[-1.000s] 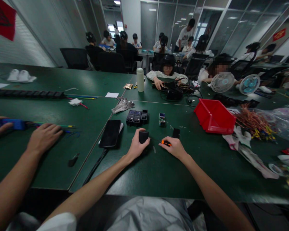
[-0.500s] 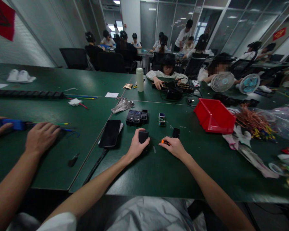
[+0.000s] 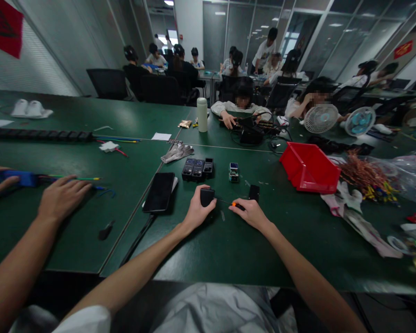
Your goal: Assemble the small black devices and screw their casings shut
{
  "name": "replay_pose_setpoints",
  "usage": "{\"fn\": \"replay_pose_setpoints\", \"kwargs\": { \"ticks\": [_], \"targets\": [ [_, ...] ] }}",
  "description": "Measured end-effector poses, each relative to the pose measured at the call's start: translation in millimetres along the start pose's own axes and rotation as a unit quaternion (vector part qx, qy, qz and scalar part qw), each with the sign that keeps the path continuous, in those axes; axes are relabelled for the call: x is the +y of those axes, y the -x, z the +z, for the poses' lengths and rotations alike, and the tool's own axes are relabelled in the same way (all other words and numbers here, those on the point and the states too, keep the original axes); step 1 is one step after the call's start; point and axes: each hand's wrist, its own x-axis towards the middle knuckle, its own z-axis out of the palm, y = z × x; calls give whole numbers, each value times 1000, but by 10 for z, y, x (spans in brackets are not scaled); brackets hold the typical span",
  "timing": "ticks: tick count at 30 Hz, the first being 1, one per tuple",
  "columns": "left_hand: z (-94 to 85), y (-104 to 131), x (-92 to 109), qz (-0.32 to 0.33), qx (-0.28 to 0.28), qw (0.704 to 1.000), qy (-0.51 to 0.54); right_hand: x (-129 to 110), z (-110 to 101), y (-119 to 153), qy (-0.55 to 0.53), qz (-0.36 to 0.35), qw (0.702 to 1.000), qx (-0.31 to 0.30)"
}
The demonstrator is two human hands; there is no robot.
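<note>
My left hand (image 3: 197, 208) is closed around a small black box (image 3: 207, 197) above the green table. My right hand (image 3: 250, 212) grips a screwdriver with an orange and black handle (image 3: 238, 206); its thin shaft points left at the box's right side. Just beyond my right hand lies a flat black piece (image 3: 253, 192). Farther back sit a small green circuit part (image 3: 233, 172) and several black modules (image 3: 197, 169). A large black phone-like device (image 3: 158, 192) with a cable lies left of my left hand.
A co-worker's hands hold a blue tool (image 3: 17, 179) and wires at the left. A red bin (image 3: 310, 166), copper wires (image 3: 362, 173) and gloves (image 3: 360, 222) lie at the right. A bottle (image 3: 201, 114) stands behind; a person leans on the far side.
My hands, the black box and the screwdriver have hardly moved. The co-worker's right hand has shifted slightly right and up. A person at the far right has raised a hand toward the head.
</note>
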Motion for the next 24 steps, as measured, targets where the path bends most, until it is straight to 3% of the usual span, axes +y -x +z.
{"fn": "replay_pose_setpoints", "kwargs": {
  "ticks": [9, 24],
  "targets": [
    [2, 1, 35, -2, 3, 1000, 1, 27, 50, 36, -22, -3, 998, 63],
    [-20, -6, 26, 22, -11, 999, -20, 84, 19, 45, 24, -71, 995, 70]
  ]
}}
